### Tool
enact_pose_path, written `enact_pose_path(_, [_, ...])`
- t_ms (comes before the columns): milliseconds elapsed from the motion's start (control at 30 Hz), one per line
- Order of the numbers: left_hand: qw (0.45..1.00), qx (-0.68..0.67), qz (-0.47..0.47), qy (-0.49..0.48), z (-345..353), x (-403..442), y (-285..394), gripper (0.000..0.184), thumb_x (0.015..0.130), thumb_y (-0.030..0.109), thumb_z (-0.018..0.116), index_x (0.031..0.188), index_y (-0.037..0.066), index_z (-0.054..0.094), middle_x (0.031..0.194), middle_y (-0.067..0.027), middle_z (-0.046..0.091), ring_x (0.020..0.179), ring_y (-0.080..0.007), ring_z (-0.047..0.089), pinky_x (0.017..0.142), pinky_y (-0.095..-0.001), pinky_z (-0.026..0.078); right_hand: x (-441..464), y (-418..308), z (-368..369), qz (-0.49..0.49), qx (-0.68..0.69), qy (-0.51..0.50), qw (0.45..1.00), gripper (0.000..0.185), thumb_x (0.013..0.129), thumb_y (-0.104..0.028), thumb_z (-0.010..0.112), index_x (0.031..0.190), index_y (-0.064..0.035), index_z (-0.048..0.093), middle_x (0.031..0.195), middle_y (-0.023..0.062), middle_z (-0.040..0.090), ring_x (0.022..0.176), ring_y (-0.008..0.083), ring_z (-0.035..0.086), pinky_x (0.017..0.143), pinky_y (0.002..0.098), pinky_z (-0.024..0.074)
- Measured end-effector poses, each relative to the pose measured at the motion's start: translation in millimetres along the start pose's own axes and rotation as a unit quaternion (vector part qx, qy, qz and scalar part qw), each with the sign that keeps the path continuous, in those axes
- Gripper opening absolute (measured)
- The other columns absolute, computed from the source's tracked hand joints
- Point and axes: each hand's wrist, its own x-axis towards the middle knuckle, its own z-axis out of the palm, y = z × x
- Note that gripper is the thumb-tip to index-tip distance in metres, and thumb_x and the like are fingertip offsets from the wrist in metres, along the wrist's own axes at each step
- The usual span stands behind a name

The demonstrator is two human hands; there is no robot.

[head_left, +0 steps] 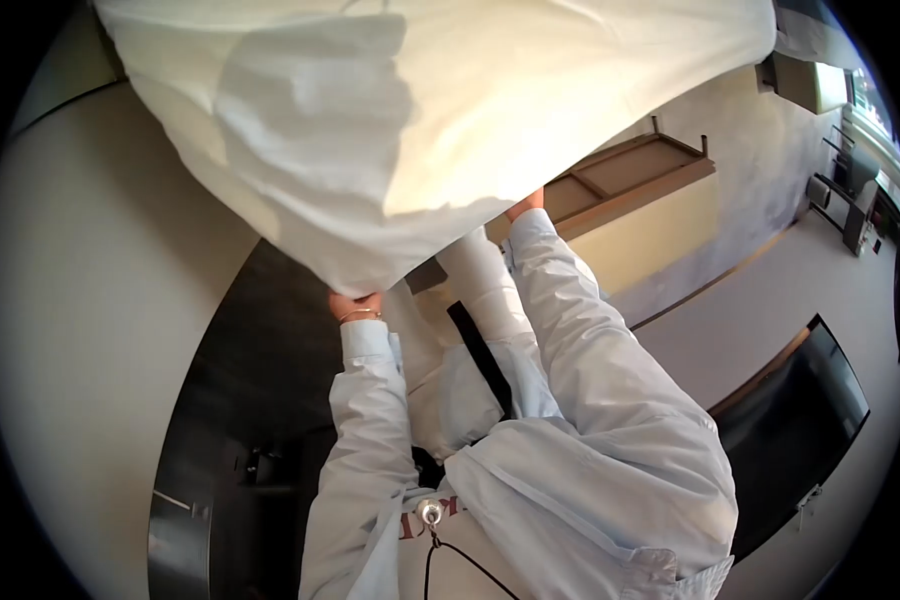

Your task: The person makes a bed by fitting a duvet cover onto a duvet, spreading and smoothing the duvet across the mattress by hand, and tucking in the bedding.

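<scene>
A large white cloth (450,120), looking like a sheet or cover, spreads across the top of the view, with its lower edge sagging toward me. Two grey shadows fall on its lit surface. My left hand (356,304) is closed on the cloth's lowest corner, and a thin bracelet circles that wrist. Farther along the same edge, to the right and higher up, my right hand (526,203) grips the fabric. Its fingers are mostly hidden behind the cloth. Both arms reach forward in light blue sleeves.
Beyond my right arm is a brown framed piece of furniture (630,185) with short legs. A dark screen (795,430) hangs at lower right. Dark cabinetry (245,400) stands on the left beside a pale wall (90,270). At far right are a window (870,105) and a chair-like object (850,200).
</scene>
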Motion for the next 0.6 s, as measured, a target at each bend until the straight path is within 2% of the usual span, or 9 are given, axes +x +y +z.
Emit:
enact_pose_path(33, [0.992,-0.113,-0.043,-0.026,-6.2,2.0,3.6,0.03,0.08,0.021,0.041,0.102,0.004,0.052,0.105,-0.0106,0.053,0.099,-0.0276,0.048,0.083,-0.0442,0.041,-4.1,-14.1,6.3,-0.037,-0.022,0.012,0.999,0.037,0.084,-0.027,0.041,0.113,-0.0029,0.043,0.108,0.0083,0.052,0.097,0.024,0.05,0.08,0.037,0.0425])
enact_pose_path(167, [0.984,-0.148,-0.068,-0.076,-43.5,25.9,-31.5,0.032,0.081,0.024,0.044,0.105,0.005,0.05,0.108,-0.008,0.052,0.101,-0.0264,0.048,0.086,-0.0433,0.04,7.8,-42.7,-36.9,-0.105,0.002,0.119,0.987,0.036,0.085,-0.024,0.042,0.111,-0.0004,0.044,0.106,0.0109,0.052,0.096,0.0233,0.051,0.08,0.035,0.043])
enact_pose_path(267, [0.994,-0.065,-0.033,-0.077,-23.8,-2.7,-23.2,0.035,0.08,0.028,0.048,0.107,0.006,0.05,0.109,-0.006,0.052,0.1,-0.0235,0.048,0.087,-0.0403,0.04,-1.2,-57.6,-56.9,-0.141,-0.068,0.222,0.963,0.024,0.084,-0.017,0.043,0.1,-0.0003,0.049,0.096,0.0093,0.054,0.088,0.022,0.052,0.074,0.0334,0.0433])
enact_pose_path(300, [0.972,-0.103,-0.099,-0.184,-16.9,-8.7,-12.9,0.036,0.079,0.031,0.05,0.107,0.008,0.05,0.109,-0.0043,0.052,0.101,-0.0211,0.049,0.086,-0.0373,0.04,-1.2,-61.0,-61.9,-0.14,-0.061,0.223,0.963,0.024,0.084,-0.017,0.043,0.1,-0.0003,0.049,0.096,0.0093,0.054,0.088,0.022,0.052,0.074,0.0334,0.0433])
enact_pose_path(367, [0.965,-0.119,-0.13,-0.195,-8.4,-30.8,-3.4,0.038,0.079,0.033,0.051,0.109,0.01,0.049,0.11,-0.0042,0.051,0.102,-0.0212,0.048,0.087,-0.0376,0.04,6.1,-66.1,-66.0,-0.156,-0.096,0.357,0.916,0.02,0.082,-0.014,0.043,0.096,0.0,0.049,0.092,0.0085,0.054,0.082,0.0205,0.052,0.071,0.0323,0.0425])
enact_pose_path(400, [0.955,-0.141,-0.163,-0.204,4.2,-43.4,-2.5,0.04,0.078,0.035,0.052,0.11,0.011,0.049,0.112,-0.0041,0.051,0.103,-0.0214,0.047,0.087,-0.0378,0.039,-6.9,-73.6,-48.9,-0.171,-0.081,0.361,0.913,0.022,0.08,-0.013,0.043,0.096,0.0,0.049,0.089,0.0078,0.052,0.079,0.0193,0.05,0.07,0.0331,0.0406])
enact_pose_path(467, [0.972,-0.102,-0.115,-0.176,-10.7,-48.3,-9.5,0.042,0.078,0.037,0.052,0.111,0.012,0.048,0.113,-0.0042,0.05,0.105,-0.0221,0.045,0.089,-0.0393,0.037,-10.0,-78.0,-62.9,-0.206,0.003,0.322,0.924,0.028,0.078,-0.016,0.043,0.1,-0.0002,0.048,0.096,0.0094,0.053,0.088,0.0226,0.05,0.078,0.0362,0.0395])
enact_pose_path(533, [0.978,-0.067,-0.065,-0.186,-2.7,-36.4,-10.9,0.05,0.076,0.044,0.052,0.116,0.014,0.045,0.118,-0.0044,0.046,0.111,-0.0241,0.04,0.093,-0.0438,0.031,-48.4,-98.3,-30.7,-0.17,0.182,0.113,0.962,0.036,0.078,-0.021,0.043,0.107,0.0002,0.046,0.108,0.013,0.05,0.101,0.0269,0.047,0.088,0.0383,0.0349])
enact_pose_path(600, [0.968,-0.106,-0.091,-0.21,2.3,-30.8,-3.8,0.05,0.076,0.044,0.052,0.116,0.014,0.045,0.118,-0.0047,0.046,0.111,-0.0268,0.04,0.093,-0.0471,0.029,-46.4,-108.3,-38.2,-0.201,0.19,-0.066,0.959,0.045,0.079,-0.028,0.043,0.114,0.0002,0.042,0.117,0.0153,0.045,0.109,0.0298,0.041,0.094,0.0398,0.0302])
